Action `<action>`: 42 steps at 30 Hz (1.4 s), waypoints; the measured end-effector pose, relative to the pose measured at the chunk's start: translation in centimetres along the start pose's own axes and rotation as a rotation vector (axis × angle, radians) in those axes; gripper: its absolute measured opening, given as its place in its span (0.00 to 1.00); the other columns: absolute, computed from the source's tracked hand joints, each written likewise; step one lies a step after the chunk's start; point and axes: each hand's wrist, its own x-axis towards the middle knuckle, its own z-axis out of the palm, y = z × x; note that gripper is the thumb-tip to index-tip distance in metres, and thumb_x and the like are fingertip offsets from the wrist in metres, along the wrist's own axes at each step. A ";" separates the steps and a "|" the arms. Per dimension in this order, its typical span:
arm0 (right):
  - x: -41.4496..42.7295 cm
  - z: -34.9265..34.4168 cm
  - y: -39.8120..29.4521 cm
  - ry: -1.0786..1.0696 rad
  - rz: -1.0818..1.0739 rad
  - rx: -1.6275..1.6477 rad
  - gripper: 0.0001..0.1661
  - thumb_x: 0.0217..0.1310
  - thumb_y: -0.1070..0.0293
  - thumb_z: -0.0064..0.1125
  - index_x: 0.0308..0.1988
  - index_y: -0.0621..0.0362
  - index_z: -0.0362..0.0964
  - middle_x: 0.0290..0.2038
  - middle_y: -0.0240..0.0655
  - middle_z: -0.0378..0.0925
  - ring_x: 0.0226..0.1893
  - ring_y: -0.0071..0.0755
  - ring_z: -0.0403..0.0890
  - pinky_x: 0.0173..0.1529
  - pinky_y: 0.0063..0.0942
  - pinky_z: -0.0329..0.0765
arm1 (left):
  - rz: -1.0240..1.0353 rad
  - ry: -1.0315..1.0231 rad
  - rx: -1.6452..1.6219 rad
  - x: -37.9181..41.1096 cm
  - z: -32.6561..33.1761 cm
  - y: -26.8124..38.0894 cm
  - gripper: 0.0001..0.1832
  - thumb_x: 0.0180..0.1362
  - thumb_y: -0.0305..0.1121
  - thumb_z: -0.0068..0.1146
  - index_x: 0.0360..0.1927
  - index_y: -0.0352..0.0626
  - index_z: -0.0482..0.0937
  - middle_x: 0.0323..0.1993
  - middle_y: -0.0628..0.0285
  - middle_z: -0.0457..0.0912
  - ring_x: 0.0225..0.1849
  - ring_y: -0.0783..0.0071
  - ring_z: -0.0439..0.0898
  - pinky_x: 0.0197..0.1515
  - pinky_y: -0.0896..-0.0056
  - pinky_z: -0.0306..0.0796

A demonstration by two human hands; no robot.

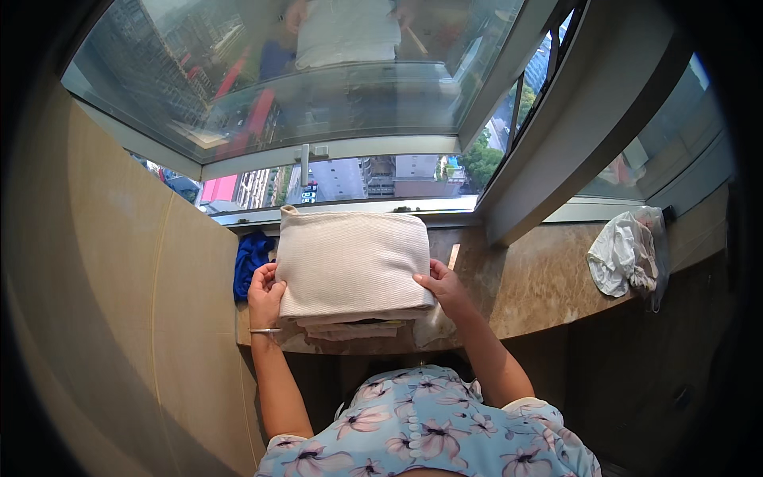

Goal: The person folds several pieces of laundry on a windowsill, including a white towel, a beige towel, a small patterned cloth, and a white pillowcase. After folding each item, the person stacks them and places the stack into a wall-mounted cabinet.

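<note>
A cream, ribbed cloth (354,262), folded into a thick rectangle, lies in front of me. My left hand (266,290) grips its left edge, with the thumb on top. At the right edge, my right hand (446,287) pinches the cloth between thumb and fingers. Beneath it, a stack of folded pale fabric (354,330) shows at the front. The cloth hides most of that stack. A crumpled blue cloth (250,262) lies just beyond my left hand. Close to my right hand is a clear plastic bag (434,328), partly covered by the cloth.
The brown marble ledge (539,286) curves along the window. A tilted window pane (357,107) with a handle (304,166) stands open above it. White plastic bags (626,253) sit at the right end. A beige tiled wall (119,268) borders the left; a thin strip (454,256) lies near the cloth.
</note>
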 end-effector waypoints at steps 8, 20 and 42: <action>-2.1 5.4 -6.5 0.128 -0.776 -1.036 0.52 0.60 0.42 0.67 0.72 0.60 0.59 0.72 0.58 0.58 0.73 0.57 0.58 0.74 0.47 0.53 | 0.517 -0.091 0.871 -4.0 7.2 10.6 0.36 0.68 0.54 0.56 0.74 0.48 0.67 0.77 0.43 0.58 0.79 0.45 0.53 0.77 0.38 0.40; -0.2 2.0 0.1 0.030 -0.747 -1.102 0.50 0.63 0.34 0.56 0.71 0.59 0.62 0.74 0.57 0.55 0.75 0.58 0.54 0.74 0.47 0.53 | 0.319 -0.038 1.010 -1.9 10.1 4.2 0.35 0.71 0.56 0.50 0.73 0.45 0.68 0.77 0.43 0.59 0.80 0.46 0.52 0.76 0.34 0.39; -37.0 -36.1 4.0 0.346 -0.087 -0.687 0.29 0.64 0.53 0.64 0.57 0.61 0.78 0.43 0.46 0.86 0.44 0.50 0.87 0.50 0.40 0.82 | 0.776 -1.078 0.518 -31.9 64.9 10.4 0.22 0.61 0.42 0.66 0.55 0.40 0.82 0.50 0.49 0.85 0.49 0.48 0.84 0.52 0.56 0.78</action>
